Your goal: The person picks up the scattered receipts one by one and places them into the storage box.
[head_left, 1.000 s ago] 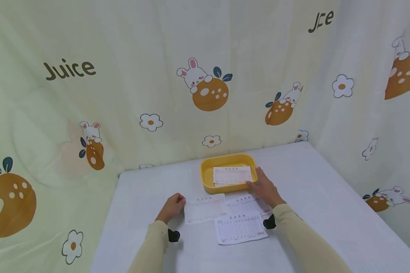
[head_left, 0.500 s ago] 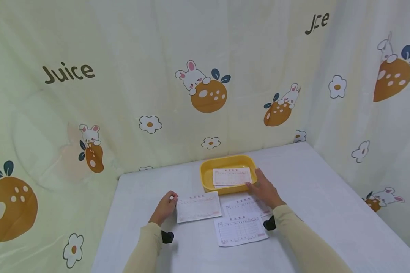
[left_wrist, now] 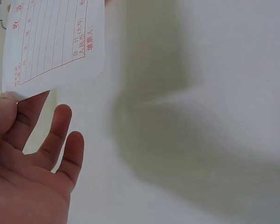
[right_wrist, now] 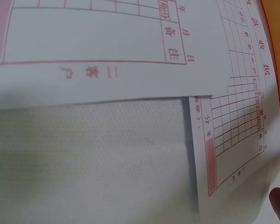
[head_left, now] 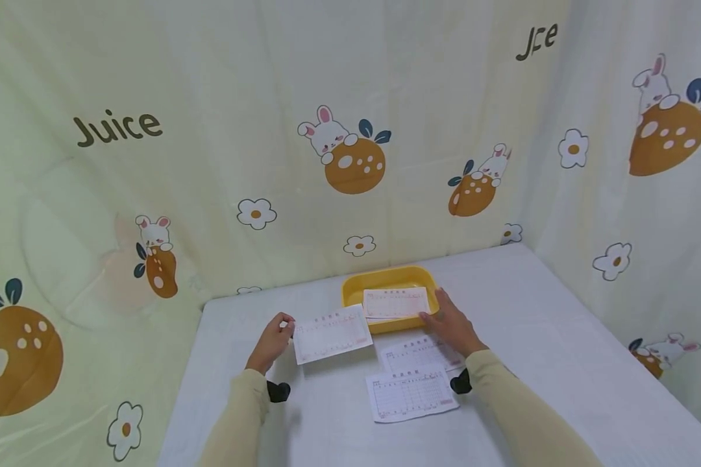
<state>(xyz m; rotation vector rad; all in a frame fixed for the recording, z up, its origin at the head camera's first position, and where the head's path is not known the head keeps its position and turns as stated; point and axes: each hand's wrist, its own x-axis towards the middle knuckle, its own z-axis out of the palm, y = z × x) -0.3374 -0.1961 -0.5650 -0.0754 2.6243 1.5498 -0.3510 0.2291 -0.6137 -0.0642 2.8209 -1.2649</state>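
Note:
My left hand [head_left: 271, 344] pinches the left edge of a white printed receipt slip [head_left: 333, 334], raised and tilted above the table. In the left wrist view thumb and index finger meet at the corner of the slip [left_wrist: 56, 42]; the other fingers stand loose. One corner of this slip overlaps the front of a yellow plastic tray [head_left: 350, 285]. My right hand [head_left: 452, 324] holds the tray's right front corner, thumb at the front rim and fingers along the side. Inside the tray lie receipt slips [head_left: 396, 301], one largely covering another.
In front of the tray, two further receipt slips [head_left: 411, 394] lie overlapping on the white tabletop [head_left: 327, 428]. The right wrist view shows the nearer slip [right_wrist: 98, 42] over the farther one [right_wrist: 238, 154]. A patterned curtain [head_left: 222, 162] hangs behind and beside the table.
The left hand has lifted its receipt slip off the table and drawn it left, then up toward the tray's front. The right hand has stayed at the tray.

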